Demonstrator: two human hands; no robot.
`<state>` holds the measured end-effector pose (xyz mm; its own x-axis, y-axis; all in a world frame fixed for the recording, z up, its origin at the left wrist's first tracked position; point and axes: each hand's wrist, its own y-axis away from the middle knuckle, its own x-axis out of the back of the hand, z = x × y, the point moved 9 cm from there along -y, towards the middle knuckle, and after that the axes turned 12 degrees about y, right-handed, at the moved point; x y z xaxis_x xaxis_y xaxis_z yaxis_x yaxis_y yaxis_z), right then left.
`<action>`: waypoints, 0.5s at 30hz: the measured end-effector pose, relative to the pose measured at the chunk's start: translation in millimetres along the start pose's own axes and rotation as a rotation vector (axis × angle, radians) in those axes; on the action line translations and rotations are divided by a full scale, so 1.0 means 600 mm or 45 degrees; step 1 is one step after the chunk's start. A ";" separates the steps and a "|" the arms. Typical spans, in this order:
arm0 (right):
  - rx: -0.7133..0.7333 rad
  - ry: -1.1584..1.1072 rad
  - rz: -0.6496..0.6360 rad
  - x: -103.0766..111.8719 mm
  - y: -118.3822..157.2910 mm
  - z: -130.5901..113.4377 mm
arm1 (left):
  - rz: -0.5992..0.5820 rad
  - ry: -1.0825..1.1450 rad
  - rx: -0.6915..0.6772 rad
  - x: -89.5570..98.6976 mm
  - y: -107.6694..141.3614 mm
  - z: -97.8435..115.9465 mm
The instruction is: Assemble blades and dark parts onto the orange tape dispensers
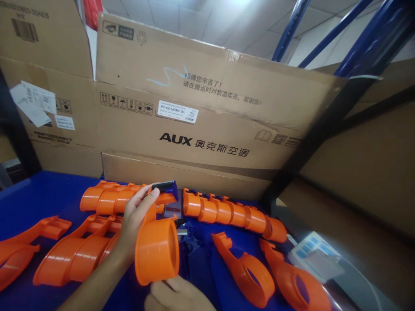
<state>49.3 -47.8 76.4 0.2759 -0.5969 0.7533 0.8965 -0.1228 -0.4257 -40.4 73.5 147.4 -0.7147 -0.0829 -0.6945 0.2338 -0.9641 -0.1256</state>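
Note:
My left hand (138,211) is closed on the handle end of an orange plastic ring piece (157,250), thumb on top. A black and dark-blue part (165,188) sits at that end, beside my thumb. The wide ring hangs below, tilted, facing left. Under the ring's lower edge is my right hand (175,296), its fingers curled. What it holds, if anything, is hidden; whether it touches the ring I cannot tell.
More orange pieces stand in a row (223,211) behind right, with others (78,255) at left and loose ones (246,272) at right. All lie on a blue surface (19,194). Cardboard boxes (129,134) wall off the back. A white-and-blue device (316,255) sits at right.

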 end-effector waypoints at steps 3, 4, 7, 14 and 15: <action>0.034 0.017 0.001 -0.013 0.000 -0.004 | 0.016 0.028 0.026 -0.001 -0.001 -0.001; 0.041 0.011 0.000 -0.018 0.000 -0.006 | 0.014 0.043 0.035 -0.002 -0.001 -0.002; 0.062 -0.022 -0.006 -0.034 0.003 -0.016 | 0.008 0.076 0.042 -0.005 -0.003 -0.003; 0.027 -0.072 -0.029 -0.078 -0.013 -0.060 | -0.010 0.031 0.027 -0.002 -0.004 -0.004; 0.022 -0.076 -0.029 -0.081 -0.018 -0.067 | -0.022 0.021 0.020 -0.003 -0.004 -0.004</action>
<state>12.1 -49.4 24.1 0.2747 -0.5458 0.7916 0.9087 -0.1218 -0.3993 -38.3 76.3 147.2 -0.7073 -0.0619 -0.7042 0.2109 -0.9693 -0.1267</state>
